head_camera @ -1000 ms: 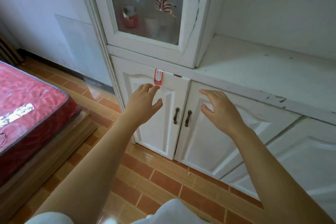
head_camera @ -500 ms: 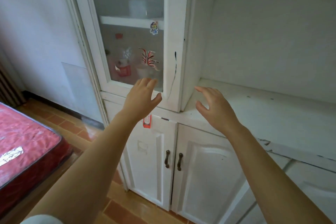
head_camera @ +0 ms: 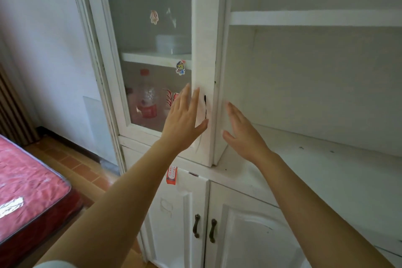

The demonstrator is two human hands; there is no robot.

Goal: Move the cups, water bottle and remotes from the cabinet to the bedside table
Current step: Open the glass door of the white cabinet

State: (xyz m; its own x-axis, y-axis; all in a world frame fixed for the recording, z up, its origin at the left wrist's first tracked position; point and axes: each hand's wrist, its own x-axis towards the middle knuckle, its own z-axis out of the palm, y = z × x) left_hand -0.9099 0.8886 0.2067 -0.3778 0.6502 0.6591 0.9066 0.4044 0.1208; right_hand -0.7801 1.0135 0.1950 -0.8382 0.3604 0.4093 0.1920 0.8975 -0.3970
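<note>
A white cabinet (head_camera: 205,28) stands in front of me with its frosted glass door (head_camera: 139,35) closed. Behind the glass, on the lower shelf, a clear water bottle (head_camera: 146,98) with a red cap and red label shows dimly. A pale stack (head_camera: 171,44) rests on the shelf above it; what it is stays unclear. No cups or remotes can be made out. My left hand (head_camera: 185,122) is open, fingers up, against the door's right edge. My right hand (head_camera: 243,131) is open just right of the door, over the open shelf. Both hold nothing.
To the right is an open compartment with a white counter shelf (head_camera: 315,169) and an upper shelf (head_camera: 315,17). Below are two closed doors with dark handles (head_camera: 204,227). A bed with a red mattress (head_camera: 28,183) lies at the left over a brick-tile floor (head_camera: 87,169).
My view has risen from the lower doors to the glass door. Both hands have lifted and moved toward the door's right edge, the left hand now reaching it.
</note>
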